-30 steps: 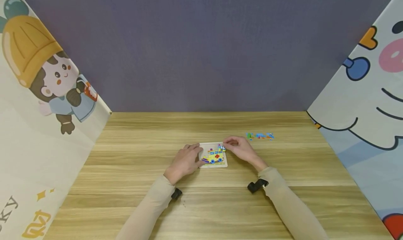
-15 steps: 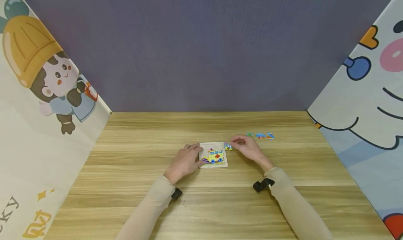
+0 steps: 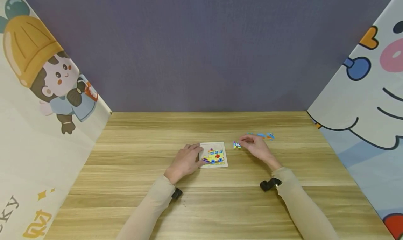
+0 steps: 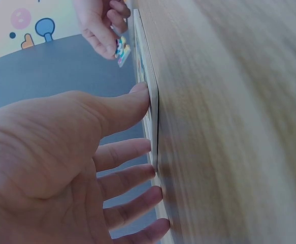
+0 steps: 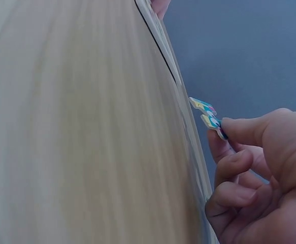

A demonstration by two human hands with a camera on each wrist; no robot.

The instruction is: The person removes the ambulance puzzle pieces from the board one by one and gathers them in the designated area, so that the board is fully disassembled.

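Note:
A square puzzle board (image 3: 225,155) with a pale frame lies on the table, a yellow ambulance picture in its lower part and bare backing above. My left hand (image 3: 185,161) rests at the board's left side. In the left wrist view its thumb (image 4: 122,109) presses the frame and the straight fingers reach along the edge. To the right of the board, my right hand (image 3: 256,147) pinches a small colourful puzzle piece (image 3: 236,145) between thumb and forefinger. The right wrist view shows that puzzle piece (image 5: 204,109) tilted above the tabletop, its other fingers curled loosely beneath.
Several loose blue and orange puzzle pieces (image 3: 270,136) lie behind the right hand, which partly covers them. A grey-purple wall (image 3: 201,58) rises at the back of the wooden table (image 3: 141,128). Printed cartoon panels flank both sides.
My right hand has drawn the puzzle piece from the board's upper right corner away to the right. The left hand and the board have stayed in place.

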